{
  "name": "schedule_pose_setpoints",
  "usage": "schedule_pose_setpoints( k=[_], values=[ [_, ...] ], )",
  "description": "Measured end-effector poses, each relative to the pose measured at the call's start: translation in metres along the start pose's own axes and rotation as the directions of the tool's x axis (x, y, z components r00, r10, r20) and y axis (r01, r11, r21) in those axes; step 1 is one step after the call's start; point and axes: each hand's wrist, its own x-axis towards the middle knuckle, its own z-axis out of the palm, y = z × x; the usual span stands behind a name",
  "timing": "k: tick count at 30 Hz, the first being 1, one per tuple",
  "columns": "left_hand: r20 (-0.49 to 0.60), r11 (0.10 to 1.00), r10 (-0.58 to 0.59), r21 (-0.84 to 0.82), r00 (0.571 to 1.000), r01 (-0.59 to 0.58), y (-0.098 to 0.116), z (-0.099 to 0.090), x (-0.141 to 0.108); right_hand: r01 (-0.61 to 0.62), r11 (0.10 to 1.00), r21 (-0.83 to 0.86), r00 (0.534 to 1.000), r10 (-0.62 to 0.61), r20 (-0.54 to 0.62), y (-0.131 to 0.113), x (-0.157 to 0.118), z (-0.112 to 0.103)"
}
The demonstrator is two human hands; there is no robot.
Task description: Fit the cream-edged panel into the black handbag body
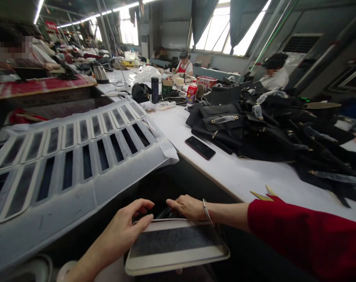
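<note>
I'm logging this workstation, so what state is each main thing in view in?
Pale-edged panel: dark centre facing up.
Left hand: fingers curved, thumb apart from them.
Right hand: at the panel's far edge, grip unclear.
Similar pieces: laid out on the grey sheet.
Phone: lying flat, screen dark.
Black pieces: heaped.
Kettle: upright.
Drink bottle: upright.
Ceiling lights: lit.

Gets tight between left hand (129,219) and right hand (191,207) — opens up over tabletop (224,176), barring phone (199,147) and black pile (262,139).
</note>
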Motion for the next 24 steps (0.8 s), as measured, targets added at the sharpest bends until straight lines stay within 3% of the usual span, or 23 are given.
schedule_pose_setpoints(
  k=[3, 5, 10, 15, 24],
  values=[
    [0.078, 0.917, -0.240, -0.310, 0.968, 0.252, -0.044, -0.001, 0.015, 0.107, 0.981, -0.163, 0.994, -0.099, 0.057, -0.003, -0.006, 0.000],
    [0.135, 0.847, -0.361, -0.365, 0.923, 0.385, -0.073, 0.010, 0.026, 0.173, 0.951, -0.255, 0.984, -0.155, 0.091, -0.005, -0.009, 0.000],
    [0.289, 0.741, -0.388, -0.467, 0.875, 0.483, -0.117, 0.054, 0.043, 0.143, 0.918, -0.370, 0.990, -0.135, 0.048, -0.015, -0.011, 0.005],
    [0.309, 0.651, -0.406, -0.563, 0.860, 0.509, -0.138, 0.077, 0.063, 0.169, 0.890, -0.424, 0.985, -0.167, 0.042, -0.023, -0.010, 0.010],
    [0.271, 0.568, -0.453, -0.647, 0.849, 0.509, -0.143, 0.084, 0.073, 0.314, 0.856, -0.411, 0.950, -0.282, 0.137, -0.040, -0.006, 0.017]
  ],
)
